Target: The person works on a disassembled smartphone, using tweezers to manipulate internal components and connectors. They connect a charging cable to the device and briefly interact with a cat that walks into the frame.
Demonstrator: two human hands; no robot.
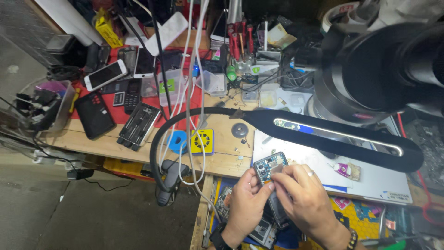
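Left hand [247,199] gripping opened phone [270,167] at lower edge, held above bench front | right hand [300,192] pinching a small part against phone's exposed back (part too small to identify) | risk: bare fingertips slipping could tear a connector; lamp arm [323,134] crowds overhead

- A pale wooden worktop [138,143] fills the middle and upper part of the view, its front edge running across the left half.
- A red mat [121,113] covers part of it at the back left.
- A grey concrete floor [83,217] lies below at the lower left, with a dark cable across it.
- A black gooseneck lamp [333,134] arches over the worktop, its long light bar lit.
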